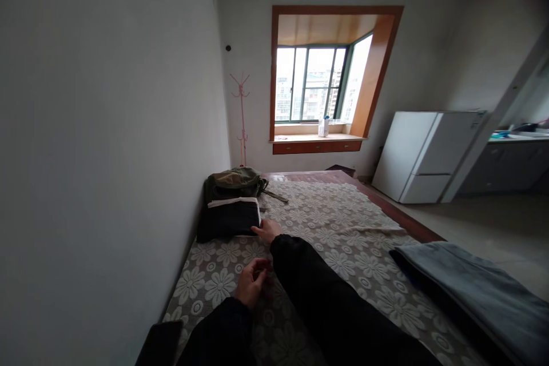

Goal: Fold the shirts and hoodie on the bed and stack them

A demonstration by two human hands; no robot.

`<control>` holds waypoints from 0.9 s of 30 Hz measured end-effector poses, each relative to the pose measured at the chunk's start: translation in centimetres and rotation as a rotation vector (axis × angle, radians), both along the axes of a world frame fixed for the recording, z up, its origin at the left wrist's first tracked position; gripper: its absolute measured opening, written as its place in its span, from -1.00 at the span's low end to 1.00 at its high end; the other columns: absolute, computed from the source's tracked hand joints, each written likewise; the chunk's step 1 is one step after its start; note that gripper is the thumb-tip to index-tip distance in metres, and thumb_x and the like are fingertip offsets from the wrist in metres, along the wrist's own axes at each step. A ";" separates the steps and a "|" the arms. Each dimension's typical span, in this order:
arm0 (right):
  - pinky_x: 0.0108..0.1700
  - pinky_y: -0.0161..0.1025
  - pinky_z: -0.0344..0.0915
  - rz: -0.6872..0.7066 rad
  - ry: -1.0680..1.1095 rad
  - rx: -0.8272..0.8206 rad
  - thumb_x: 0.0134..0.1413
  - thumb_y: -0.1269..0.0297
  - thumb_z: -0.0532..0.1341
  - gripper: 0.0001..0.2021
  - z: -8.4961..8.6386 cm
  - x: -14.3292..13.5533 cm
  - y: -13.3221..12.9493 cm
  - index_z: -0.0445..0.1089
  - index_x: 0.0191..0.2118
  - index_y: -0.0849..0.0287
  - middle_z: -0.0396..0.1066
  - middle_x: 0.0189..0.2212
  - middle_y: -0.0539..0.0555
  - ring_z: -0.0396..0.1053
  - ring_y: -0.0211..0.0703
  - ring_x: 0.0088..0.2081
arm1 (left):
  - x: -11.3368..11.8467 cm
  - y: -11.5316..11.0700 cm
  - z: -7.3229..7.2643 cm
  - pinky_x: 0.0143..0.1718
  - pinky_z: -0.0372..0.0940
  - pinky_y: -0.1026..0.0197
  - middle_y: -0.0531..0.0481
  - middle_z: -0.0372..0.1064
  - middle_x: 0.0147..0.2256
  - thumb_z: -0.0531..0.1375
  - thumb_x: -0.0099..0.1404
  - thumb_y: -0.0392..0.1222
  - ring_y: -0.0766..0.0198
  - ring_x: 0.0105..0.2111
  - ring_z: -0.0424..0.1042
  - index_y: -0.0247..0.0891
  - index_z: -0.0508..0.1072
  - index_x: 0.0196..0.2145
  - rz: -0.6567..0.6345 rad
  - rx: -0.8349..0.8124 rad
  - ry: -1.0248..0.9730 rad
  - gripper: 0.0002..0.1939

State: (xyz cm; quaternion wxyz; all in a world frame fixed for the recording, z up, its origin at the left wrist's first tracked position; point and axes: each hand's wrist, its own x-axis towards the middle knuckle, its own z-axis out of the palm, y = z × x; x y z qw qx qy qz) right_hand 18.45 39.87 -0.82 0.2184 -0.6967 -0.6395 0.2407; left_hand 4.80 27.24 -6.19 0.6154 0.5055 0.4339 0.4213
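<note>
A folded black cloth garment (229, 218) with a pale edge lies by the wall on the flower-patterned cover (221, 284). At its right-hand edge is my right hand (269, 230), thumb and fingers closed on the side of the fabric. My left hand (252, 283) hovers nearer to me over the cover, fingers loosely curled and apart, with nothing visible in it. Directly behind the folded garment, and touching or close to it, sits a green-brown backpack (235, 178) with a strap trailing right.
Grey folded fabric (476, 280) lies at the right edge of the bed. A dark flat object (159, 343) is at the lower left beside the wall (107, 126). Farther off are a pink coat stand (242, 114), a window sill (300, 138) and a white fridge (422, 151).
</note>
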 end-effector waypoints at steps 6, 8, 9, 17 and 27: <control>-0.03 -0.07 0.29 -0.049 0.180 -0.034 -0.04 -0.04 0.38 -0.66 0.4 -0.7 0.0 0.47 -0.37 0.16 0.54 -0.30 0.17 0.42 0.20 0.00 | -0.2 0.4 -0.3 -0.56 0.40 0.17 -0.16 0.52 -0.18 0.43 0.00 0.06 0.08 -0.33 0.50 -0.22 0.50 -0.15 0.048 -0.066 -0.073 -0.50; -0.06 -0.06 0.31 -0.060 0.294 -0.044 -0.11 0.04 0.41 -0.70 1.1 -0.9 0.0 0.42 -0.47 0.16 0.50 -0.40 0.14 0.43 0.19 -0.05 | -0.4 0.4 -0.1 -0.49 0.43 0.14 -0.18 0.53 -0.15 0.45 -0.01 0.05 0.07 -0.30 0.51 -0.22 0.50 -0.14 0.069 -0.091 -0.125 -0.48; -0.09 -0.08 0.33 -0.061 0.366 -0.040 -0.13 0.05 0.40 -0.71 1.6 -1.1 0.0 0.38 -0.50 0.15 0.47 -0.45 0.11 0.43 0.17 -0.08 | -0.5 0.5 -0.1 -0.45 0.44 0.13 -0.19 0.53 -0.13 0.46 -0.01 0.04 0.07 -0.29 0.52 -0.22 0.49 -0.12 0.083 -0.106 -0.158 -0.47; -0.20 -0.23 0.42 0.006 1.066 0.205 0.07 -0.03 0.18 -0.71 7.6 -3.2 -5.2 0.33 -0.23 0.07 0.50 -0.24 0.01 0.45 -0.11 -0.12 | -3.1 1.3 1.5 -0.01 0.43 -0.05 -0.29 0.43 0.07 0.11 0.31 0.32 0.01 0.01 0.53 -0.19 0.39 -0.02 0.201 -0.260 -0.511 -0.45; -0.21 -0.24 0.47 -0.105 1.757 0.291 0.07 0.24 0.36 -0.87 12.2 9.5 -25.6 0.53 -0.25 0.14 0.61 -0.25 0.01 0.54 -0.14 -0.26 | 0.4 -4.3 5.2 -0.04 0.40 0.09 -0.13 0.41 0.18 0.37 0.14 0.22 -0.05 0.14 0.43 -0.07 0.43 0.13 -0.089 -0.275 -0.302 -0.34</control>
